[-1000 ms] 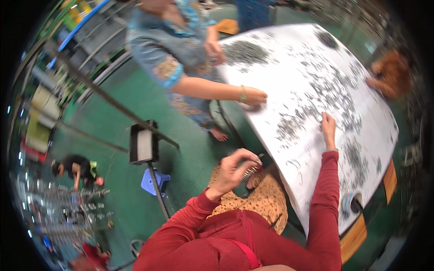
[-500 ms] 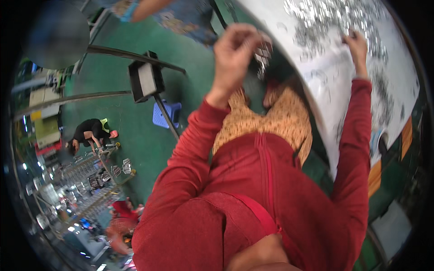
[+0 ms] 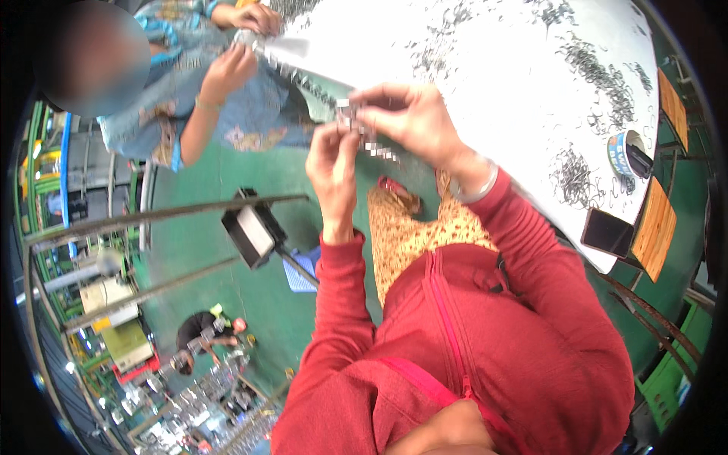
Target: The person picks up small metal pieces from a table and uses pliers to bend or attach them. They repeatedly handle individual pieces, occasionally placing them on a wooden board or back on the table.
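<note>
In front of my body, away from the table, both hands meet at a strand of small shiny metal pieces. My left hand pinches it between thumb and fingertips from below. From the right, my right hand comes in with its thumb and fingers closed on the strand's upper end. The lower part of the strand hangs loose between my wrists. Blur hides the exact shape of the pieces. Small dark curved pieces lie in scattered heaps on the white table to the right.
A co-worker in blue stands at upper left, hands holding a similar dark strand. On the table's right side are a blue-and-white round container and a phone. Wooden stools, a black box and a blue stool stand around.
My right hand has left the heap on the table and come over to my left hand, onto the strand. The view has turned, bringing the co-worker's hands into sight.
</note>
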`<state>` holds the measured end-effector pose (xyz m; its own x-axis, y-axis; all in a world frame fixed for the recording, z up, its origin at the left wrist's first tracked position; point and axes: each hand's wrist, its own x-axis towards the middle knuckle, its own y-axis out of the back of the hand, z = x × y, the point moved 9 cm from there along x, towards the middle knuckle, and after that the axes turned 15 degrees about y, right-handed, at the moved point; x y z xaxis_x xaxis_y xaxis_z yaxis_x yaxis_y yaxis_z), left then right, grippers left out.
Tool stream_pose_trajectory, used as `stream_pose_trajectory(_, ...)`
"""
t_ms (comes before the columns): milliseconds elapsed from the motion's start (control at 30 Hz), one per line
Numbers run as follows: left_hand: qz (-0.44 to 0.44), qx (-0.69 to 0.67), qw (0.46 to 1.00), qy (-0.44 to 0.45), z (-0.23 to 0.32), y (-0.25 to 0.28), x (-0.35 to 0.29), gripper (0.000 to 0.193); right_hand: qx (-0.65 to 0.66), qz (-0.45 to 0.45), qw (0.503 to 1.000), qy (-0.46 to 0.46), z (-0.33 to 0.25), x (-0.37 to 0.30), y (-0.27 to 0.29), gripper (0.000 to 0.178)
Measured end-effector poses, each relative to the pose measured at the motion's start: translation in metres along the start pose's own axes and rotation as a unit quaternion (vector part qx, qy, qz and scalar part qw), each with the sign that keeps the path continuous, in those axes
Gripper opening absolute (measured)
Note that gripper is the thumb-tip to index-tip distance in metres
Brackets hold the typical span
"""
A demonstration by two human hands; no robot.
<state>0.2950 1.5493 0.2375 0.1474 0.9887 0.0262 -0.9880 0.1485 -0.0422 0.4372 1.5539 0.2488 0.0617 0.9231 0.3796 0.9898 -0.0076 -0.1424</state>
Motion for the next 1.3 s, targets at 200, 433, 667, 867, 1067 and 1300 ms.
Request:
stream_pose_trajectory(200, 0.008, 0.054, 0.998, 0.038, -0.037, 0.002, -0.020, 0.007, 0.116, 0.085, 0.989, -0.019, 0.023, -0.033, 0.001, 0.019)
stream_pose_trajectory(433, 0.047, -0.116, 0.991, 0.057, -0.069, 0.004, -0.034, 0.028, 0.113, 0.036, 0.988, -0.095, 0.025, -0.075, 0.015, 0.014)
stream_pose_trajectory(667, -0.080, 0.188, 0.979, 0.021, -0.060, -0.094, 0.100, 0.014, 0.061, -0.025, 0.996, -0.066, 0.018, -0.091, 0.012, 0.015)
stream_pose_trajectory(867, -0.165, 0.559, 0.799, -0.150, -0.137, -0.234, 0.179, 0.015, 0.037, -0.005, 0.998, -0.047, 0.016, -0.086, 0.029, 0.019)
stream_pose_trajectory(1067, -0.092, 0.565, 0.768, -0.288, -0.101, -0.225, 0.153, 0.011, 0.056, -0.022, 0.995, -0.075, 0.017, -0.076, 0.018, 0.018)
stream_pose_trajectory(1300, -0.089, 0.419, 0.877, -0.220, -0.075, -0.188, 0.163, 0.019, 0.007, -0.041, 0.998, -0.047, 0.003, -0.060, 0.008, 0.017)
